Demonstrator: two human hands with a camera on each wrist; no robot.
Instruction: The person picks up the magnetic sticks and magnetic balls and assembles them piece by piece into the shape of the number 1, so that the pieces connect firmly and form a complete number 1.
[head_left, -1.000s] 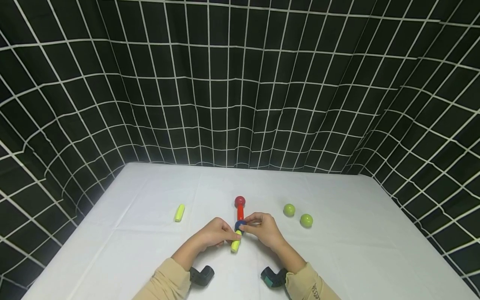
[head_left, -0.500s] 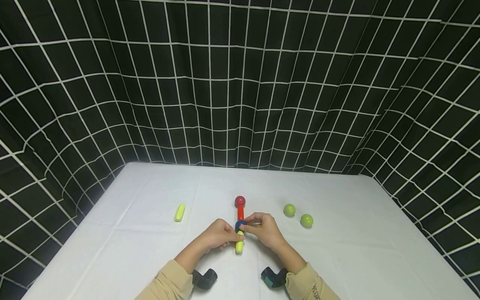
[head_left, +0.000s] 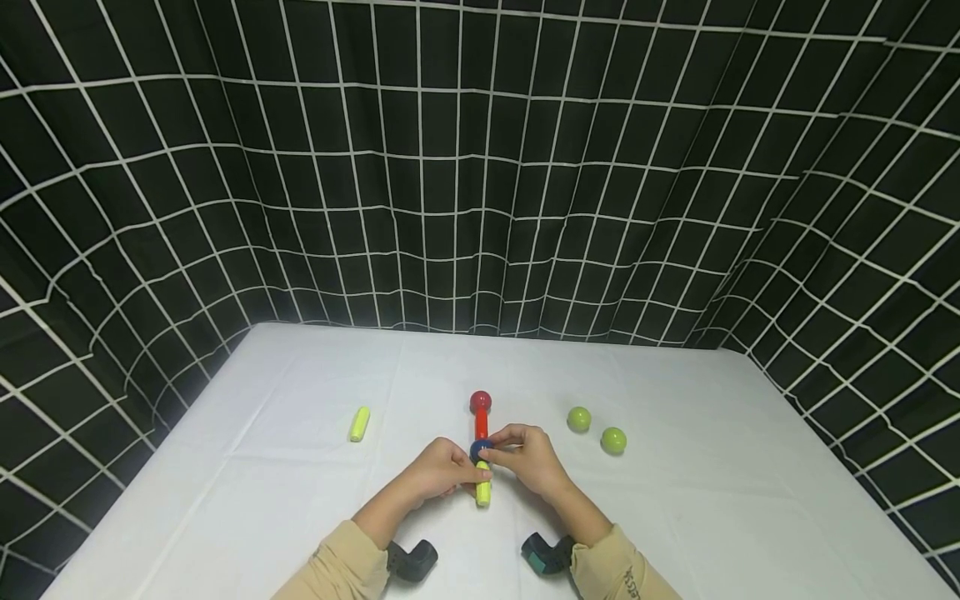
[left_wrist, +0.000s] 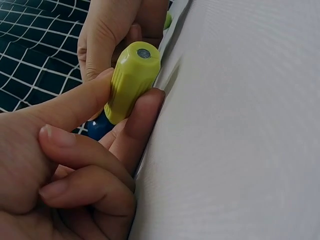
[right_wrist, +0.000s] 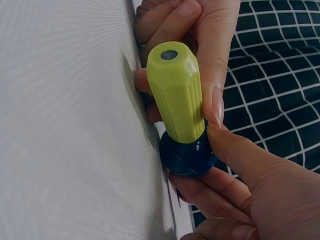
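The yellow rod (right_wrist: 176,100) sits just on your side of the blue ball (right_wrist: 187,157), its far end against it, its long axis in line with the red rod (head_left: 482,424) beyond. Your left hand (head_left: 442,467), nearer the rod, pinches it; your right hand (head_left: 527,460) pinches the ball. A spare rod (head_left: 360,424) lies well left, two green balls (head_left: 578,419) right; the table's (head_left: 675,517) far edge is well beyond.

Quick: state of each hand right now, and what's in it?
Left hand: closed, pinching the yellow-green rod.
Right hand: closed, pinching the blue ball at the rod's end.
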